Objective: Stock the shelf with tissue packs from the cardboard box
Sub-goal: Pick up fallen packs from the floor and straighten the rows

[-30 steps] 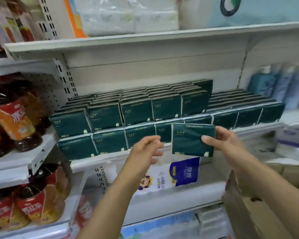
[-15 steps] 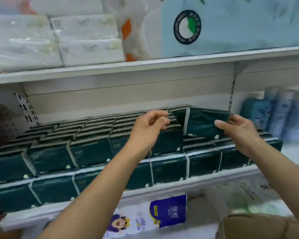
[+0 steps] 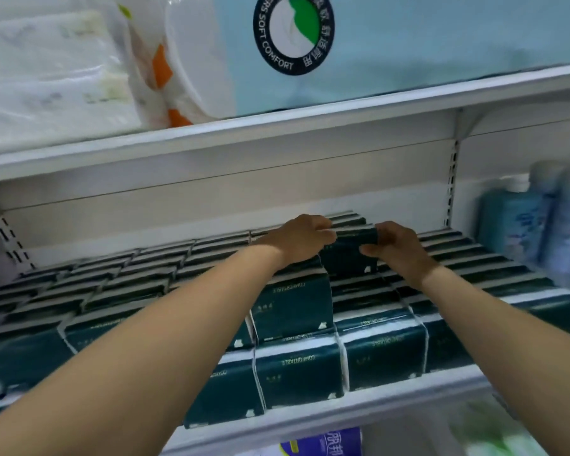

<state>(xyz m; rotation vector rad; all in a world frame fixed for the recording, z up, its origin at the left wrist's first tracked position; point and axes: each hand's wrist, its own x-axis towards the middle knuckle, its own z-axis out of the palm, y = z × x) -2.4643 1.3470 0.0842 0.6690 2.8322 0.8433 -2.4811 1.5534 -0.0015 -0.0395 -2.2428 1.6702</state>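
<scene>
We have carried the tissue pack (image 3: pixel 351 255) from in front of the shelf (image 3: pixel 408 391), where our right hand alone held it a second ago, deep in toward 12 o'clock, on top of the stocked rows (image 3: pixel 293 311) near the back wall. Our right hand (image 3: pixel 399 250) pinches its 3 o'clock end between thumb and curled fingers, and our left hand (image 3: pixel 300 240), idle before, has curled its fingers over the 9 o'clock corner. We judge this pack nearly seated, needing only a press and release; the cardboard box is out of view.
</scene>
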